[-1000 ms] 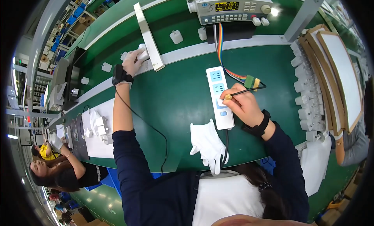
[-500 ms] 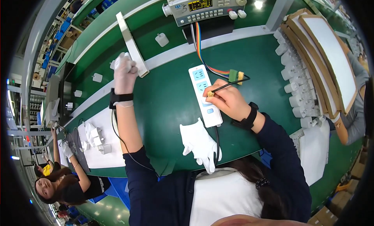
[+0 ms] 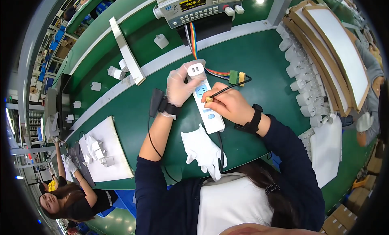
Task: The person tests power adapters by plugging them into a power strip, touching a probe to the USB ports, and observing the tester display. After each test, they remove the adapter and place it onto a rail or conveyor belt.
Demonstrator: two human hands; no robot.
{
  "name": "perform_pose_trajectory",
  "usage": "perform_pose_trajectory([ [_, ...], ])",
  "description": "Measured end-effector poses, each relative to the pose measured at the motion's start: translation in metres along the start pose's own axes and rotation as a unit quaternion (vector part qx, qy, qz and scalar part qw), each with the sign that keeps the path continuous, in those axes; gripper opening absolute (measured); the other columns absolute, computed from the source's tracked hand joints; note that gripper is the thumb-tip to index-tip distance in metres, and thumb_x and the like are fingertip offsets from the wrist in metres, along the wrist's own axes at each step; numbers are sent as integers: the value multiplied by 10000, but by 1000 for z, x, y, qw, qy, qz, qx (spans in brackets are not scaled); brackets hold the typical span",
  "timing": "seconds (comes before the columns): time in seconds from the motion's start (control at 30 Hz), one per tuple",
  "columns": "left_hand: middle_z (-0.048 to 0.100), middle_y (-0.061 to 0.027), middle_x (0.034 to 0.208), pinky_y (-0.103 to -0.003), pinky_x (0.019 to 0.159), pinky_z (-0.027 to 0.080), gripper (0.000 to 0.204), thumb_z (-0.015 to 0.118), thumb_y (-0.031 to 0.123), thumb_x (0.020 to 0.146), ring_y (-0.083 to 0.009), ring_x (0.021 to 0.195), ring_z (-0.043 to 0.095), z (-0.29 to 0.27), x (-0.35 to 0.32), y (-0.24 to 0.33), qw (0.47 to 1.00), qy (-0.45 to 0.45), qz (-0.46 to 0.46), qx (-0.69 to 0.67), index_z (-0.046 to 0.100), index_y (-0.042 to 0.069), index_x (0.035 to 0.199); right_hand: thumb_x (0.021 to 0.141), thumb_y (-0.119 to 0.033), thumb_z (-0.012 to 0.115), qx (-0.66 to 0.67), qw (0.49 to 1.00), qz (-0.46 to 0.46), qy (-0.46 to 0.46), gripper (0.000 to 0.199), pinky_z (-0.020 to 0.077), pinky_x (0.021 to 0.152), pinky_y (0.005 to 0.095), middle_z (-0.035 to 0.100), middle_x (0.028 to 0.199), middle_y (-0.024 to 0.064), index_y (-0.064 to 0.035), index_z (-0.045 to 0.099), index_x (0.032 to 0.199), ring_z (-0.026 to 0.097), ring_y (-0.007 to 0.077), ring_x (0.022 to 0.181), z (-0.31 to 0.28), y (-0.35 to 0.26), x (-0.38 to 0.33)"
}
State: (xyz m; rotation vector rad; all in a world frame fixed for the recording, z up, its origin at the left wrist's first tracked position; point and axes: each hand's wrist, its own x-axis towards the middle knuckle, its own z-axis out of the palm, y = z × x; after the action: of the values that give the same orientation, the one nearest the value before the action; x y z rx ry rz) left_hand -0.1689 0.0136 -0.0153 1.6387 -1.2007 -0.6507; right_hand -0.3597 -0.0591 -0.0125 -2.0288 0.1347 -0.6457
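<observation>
My left hand [image 3: 180, 84], in a thin glove, is closed around a white USB charger [image 3: 195, 70]. The charger sits over the top end of the white power strip [image 3: 214, 124], its two ports facing up. Whether its pins are in the socket is hidden. My bare right hand [image 3: 229, 102] pinches a small yellow connector [image 3: 209, 99] just above the strip's middle. From that connector a black cable [image 3: 231, 88] loops to a green terminal block [image 3: 234, 77] with rainbow ribbon wires. Below the strip lies a loose white glove [image 3: 202, 150].
A bench instrument [image 3: 198, 10] with a lit display stands at the back. Rows of chargers [image 3: 302, 72] and stacked cardboard trays [image 3: 332, 52] line the right. Further chargers [image 3: 116, 72] lie beyond a slanted white bar [image 3: 126, 52]. A co-worker [image 3: 73, 198] sits at the left.
My left hand has come right from beside the slanted bar to the strip's top, with the charger in it. The right hand keeps its pinch on the connector. The instrument's display has changed.
</observation>
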Motion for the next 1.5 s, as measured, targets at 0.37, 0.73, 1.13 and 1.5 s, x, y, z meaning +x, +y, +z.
perform_pose_trajectory([
  [0.37,658,-64,1130,-391,979,408,523,748,220,759,-240,1051,599,4,-59,-14,985,-45,107,-126,596,97,1244,864,-114,648,-17,1000,8,-9,148,484,681,292,582,895,98,-27,672,981,596,213,747,-1,-6,2],
  [0.73,577,-91,1246,-402,1008,367,523,711,154,795,-268,1047,594,8,-64,-6,979,26,106,-170,555,82,1289,905,-107,591,23,994,49,90,143,469,769,299,648,945,89,21,651,923,577,213,849,-8,17,67],
  [1.13,625,-203,1165,-410,870,503,456,625,265,866,-351,1031,621,-128,87,-79,885,134,8,446,542,116,1289,887,-106,614,-78,995,9,63,143,488,748,287,667,946,82,28,663,897,584,211,859,9,21,67],
  [1.5,651,-214,1061,-438,887,496,358,538,147,851,-376,982,633,-241,30,-106,777,31,-50,627,590,83,1200,884,-111,616,-69,995,32,68,142,489,752,294,670,947,80,22,666,897,579,212,865,7,29,66],
])
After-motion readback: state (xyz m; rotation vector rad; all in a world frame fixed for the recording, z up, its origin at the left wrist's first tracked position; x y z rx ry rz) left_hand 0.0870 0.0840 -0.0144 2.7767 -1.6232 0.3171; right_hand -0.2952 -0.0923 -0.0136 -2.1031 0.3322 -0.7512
